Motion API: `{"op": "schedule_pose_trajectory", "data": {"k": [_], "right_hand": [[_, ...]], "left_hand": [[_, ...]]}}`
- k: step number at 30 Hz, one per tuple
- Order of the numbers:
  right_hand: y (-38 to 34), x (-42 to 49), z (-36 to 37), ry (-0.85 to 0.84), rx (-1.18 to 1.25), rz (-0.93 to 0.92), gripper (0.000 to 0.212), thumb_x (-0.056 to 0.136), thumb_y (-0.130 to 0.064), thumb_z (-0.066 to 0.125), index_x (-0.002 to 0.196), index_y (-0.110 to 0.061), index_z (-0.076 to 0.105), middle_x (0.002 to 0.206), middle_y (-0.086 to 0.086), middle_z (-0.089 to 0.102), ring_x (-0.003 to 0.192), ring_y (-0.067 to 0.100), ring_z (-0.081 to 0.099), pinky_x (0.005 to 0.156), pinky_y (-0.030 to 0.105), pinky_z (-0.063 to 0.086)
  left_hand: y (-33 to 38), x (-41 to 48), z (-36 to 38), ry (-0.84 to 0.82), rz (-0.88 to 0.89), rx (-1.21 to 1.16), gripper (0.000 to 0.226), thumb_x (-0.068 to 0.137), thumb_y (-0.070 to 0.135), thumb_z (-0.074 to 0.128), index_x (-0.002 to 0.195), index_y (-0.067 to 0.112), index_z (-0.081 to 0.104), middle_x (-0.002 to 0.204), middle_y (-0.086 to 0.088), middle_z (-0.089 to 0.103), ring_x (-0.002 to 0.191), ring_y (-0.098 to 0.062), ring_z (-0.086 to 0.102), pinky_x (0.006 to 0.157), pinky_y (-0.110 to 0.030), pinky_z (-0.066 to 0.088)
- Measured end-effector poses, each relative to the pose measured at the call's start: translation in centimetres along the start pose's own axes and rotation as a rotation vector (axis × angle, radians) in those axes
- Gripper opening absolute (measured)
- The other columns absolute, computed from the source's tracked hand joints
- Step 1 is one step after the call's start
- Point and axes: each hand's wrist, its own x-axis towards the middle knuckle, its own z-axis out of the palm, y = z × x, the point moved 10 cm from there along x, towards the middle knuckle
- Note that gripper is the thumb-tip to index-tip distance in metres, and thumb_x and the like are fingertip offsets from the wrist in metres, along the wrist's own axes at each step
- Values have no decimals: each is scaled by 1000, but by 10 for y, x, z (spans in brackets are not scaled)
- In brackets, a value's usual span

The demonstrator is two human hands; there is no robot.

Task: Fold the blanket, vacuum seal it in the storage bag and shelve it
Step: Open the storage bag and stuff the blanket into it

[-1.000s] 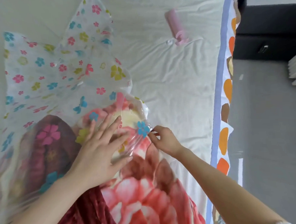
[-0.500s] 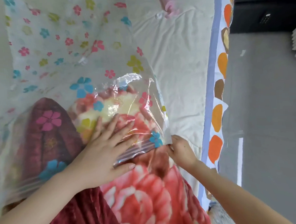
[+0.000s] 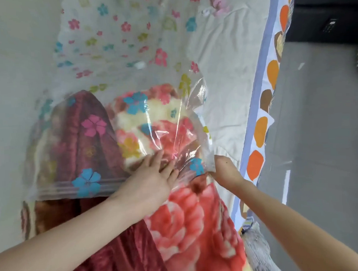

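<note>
**Blanket partly inside the storage bag, both hands at the bag mouth**

Blanket (image 3: 185,224), plush with a large red-and-pink flower print and a dark maroon field, lies on the bed (image 3: 229,74) with its far part inside the storage bag (image 3: 111,56) and its near part outside, beneath both forearms. The bag is clear plastic printed with small coloured flowers; its empty far part lies flat on the white sheet beyond the hands. The zip strip at the bag mouth runs leftward from the left hand (image 3: 149,180). That hand lies palm down with straight, slightly spread fingers, pressing the film onto the blanket just past the mouth. Just to its right, the right hand (image 3: 225,170) pinches the right corner of the bag mouth, fingers curled around the plastic. A pink object (image 3: 219,2), cut off by the frame edge, rests on the sheet well beyond the hands. Right of the right hand, the sheet's border with orange and brown shapes (image 3: 260,129) hangs over the bed edge above the grey floor (image 3: 318,128).
</note>
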Motion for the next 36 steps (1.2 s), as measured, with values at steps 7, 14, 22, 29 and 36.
{"op": "schedule_pose_trajectory", "data": {"k": [7,14,22,29,36], "right_hand": [[-35,-59,-105,486,-66,27,29,90,-7,55,118,-10,65,108,7,70,95,27,66,77,32,48],[-264,-87,-75,524,-221,-684,27,86,-26,54,99,-8,69,92,6,69,77,30,64,66,32,52],[-404,-56,52,298,-647,-929,42,66,-41,79,95,-11,71,90,8,64,78,30,59,67,35,51],[-450,-10,113,215,-890,-918,41,40,-37,91,59,-9,68,68,9,62,62,29,60,47,30,48],[-448,-11,123,320,-952,-1116,33,36,-3,82,50,-14,54,56,3,50,50,21,52,43,22,23]], "left_hand": [[-93,-112,-37,706,-292,-941,42,93,48,37,119,28,63,129,17,51,126,1,41,107,-11,25],[-188,-266,147,782,-1245,-907,40,78,-11,48,114,-3,63,109,-27,62,96,-44,60,87,-47,46],[-181,-231,308,720,-1383,-1862,43,98,19,46,140,19,41,144,-10,41,133,-25,37,111,-36,29],[-174,-173,360,670,-1280,-2531,58,95,53,39,130,9,52,133,-7,53,126,-23,46,110,-41,30],[-196,-137,362,889,-1194,-2504,19,97,16,49,82,12,60,54,8,64,46,4,58,49,-9,44]]}}
